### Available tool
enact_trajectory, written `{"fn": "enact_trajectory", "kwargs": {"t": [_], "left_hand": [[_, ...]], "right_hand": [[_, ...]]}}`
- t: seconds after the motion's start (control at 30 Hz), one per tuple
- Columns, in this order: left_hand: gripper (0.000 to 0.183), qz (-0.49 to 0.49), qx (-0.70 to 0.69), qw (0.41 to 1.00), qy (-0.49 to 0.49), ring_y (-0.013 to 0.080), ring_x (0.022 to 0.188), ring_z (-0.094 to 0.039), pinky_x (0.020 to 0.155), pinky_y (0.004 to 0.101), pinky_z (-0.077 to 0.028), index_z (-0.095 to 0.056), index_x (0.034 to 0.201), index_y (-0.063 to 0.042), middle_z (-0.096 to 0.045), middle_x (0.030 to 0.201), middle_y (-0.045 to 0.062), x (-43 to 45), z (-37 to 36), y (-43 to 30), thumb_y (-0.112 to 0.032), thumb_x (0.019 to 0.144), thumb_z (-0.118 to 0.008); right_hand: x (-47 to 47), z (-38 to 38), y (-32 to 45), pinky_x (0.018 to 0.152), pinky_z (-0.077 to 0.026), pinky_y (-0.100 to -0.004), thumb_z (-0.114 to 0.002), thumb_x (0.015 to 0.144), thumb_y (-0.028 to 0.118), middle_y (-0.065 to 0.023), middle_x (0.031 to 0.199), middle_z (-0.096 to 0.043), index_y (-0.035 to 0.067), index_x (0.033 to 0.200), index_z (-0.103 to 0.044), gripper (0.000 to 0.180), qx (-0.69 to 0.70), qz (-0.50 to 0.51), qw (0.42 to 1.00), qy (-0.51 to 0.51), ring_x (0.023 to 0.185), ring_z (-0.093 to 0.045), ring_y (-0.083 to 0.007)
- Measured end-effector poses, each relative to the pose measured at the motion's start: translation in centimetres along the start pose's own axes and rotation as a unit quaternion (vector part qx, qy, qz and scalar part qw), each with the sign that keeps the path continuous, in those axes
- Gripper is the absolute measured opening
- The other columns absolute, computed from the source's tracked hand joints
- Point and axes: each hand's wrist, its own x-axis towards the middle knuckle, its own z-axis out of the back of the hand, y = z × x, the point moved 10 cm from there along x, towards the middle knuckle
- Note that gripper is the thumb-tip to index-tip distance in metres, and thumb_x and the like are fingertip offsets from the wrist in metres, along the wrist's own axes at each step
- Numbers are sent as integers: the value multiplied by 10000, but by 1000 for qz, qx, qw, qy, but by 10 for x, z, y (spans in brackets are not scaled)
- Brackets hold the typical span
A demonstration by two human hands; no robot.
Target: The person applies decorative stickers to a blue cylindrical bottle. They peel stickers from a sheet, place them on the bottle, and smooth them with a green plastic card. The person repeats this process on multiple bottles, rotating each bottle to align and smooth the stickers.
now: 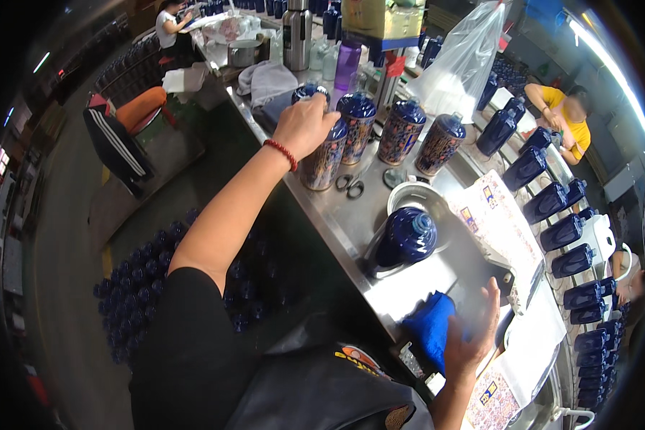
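Observation:
My left hand (303, 126), with a red bead bracelet at its wrist, is closed around the top of a blue glass bottle with a floral wrap (322, 164). The hand hides that bottle's neck. Similar patterned bottles (357, 129) stand upright beside and behind it. Fingers spread and holding nothing, my right hand (470, 336) is raised beside a blue cloth (432, 325). Between the hands, a plain dark-blue bottle (406, 236) stands at the near side of a metal bowl (416, 196). Black-handled scissors (350, 185) lie near the gripped bottle.
Printed floral sheets (497, 209) lie on the right of the steel table (322, 226). Beyond them, plain blue bottles (545, 201) line a conveyor. A steel flask (296, 37) and grey cloth (266, 83) are farther back. Co-workers sit nearby. Many bottles (140, 285) crowd the floor.

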Motion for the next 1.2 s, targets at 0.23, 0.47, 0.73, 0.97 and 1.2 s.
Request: {"fn": "enact_trajectory", "kwargs": {"t": [0.23, 0.47, 0.73, 0.97, 1.2], "left_hand": [[379, -35, 47, 997, -46, 427, 813, -687, 729, 510, -546, -577, 905, 0, -690, 796, 237, -9, -5, -5, -361, 914, -691], [811, -143, -305, 941, 24, 378, 1275, -561, 1072, 453, -446, -431, 1432, 15, -548, 1375, 249, -89, 1, -90, -461, 872, -774], [1257, -208, -402, 892, -22, 358, 1418, -370, 1173, 463, -354, 1, 1577, 24, -209, 1582, 269, -192, -53, -164, -542, 809, -817], [1210, -70, -480, 874, -7, 285, 1324, -463, 1094, 408, -429, -1, 1576, -18, -318, 1511, 183, -219, -125, -129, -471, 825, -835], [869, -18, -488, 872, 17, 226, 1161, -598, 1033, 368, -475, -423, 1415, 9, -579, 1291, 107, -224, -151, -119, -414, 801, -871]], "right_hand": [[-6, -7, -17, 1104, -427, -488, -659, 904, 13, -272, 1497, -465, -25, 1516, -382, 673, 9, 5, 1000, 10, 1349, -487, -436], [-26, -6, -44, 1129, -385, -495, -633, 895, -21, -273, 1479, -481, -27, 1488, -429, 628, 23, -20, 1000, 6, 1331, -496, -431], [-62, 22, -73, 1089, -413, -499, -656, 867, -30, -277, 1456, -495, -30, 1427, -485, 586, 93, -31, 995, 2, 1286, -514, -446], [-77, 30, -98, 1056, -437, -497, -666, 849, -27, -274, 1435, -509, -34, 1413, -500, 588, 137, -20, 990, -7, 1242, -538, -442], [-89, 37, -119, 1049, -446, -488, -674, 827, -36, -274, 1432, -512, -35, 1421, -491, 622, 180, -32, 983, -8, 1233, -542, -446]]}}
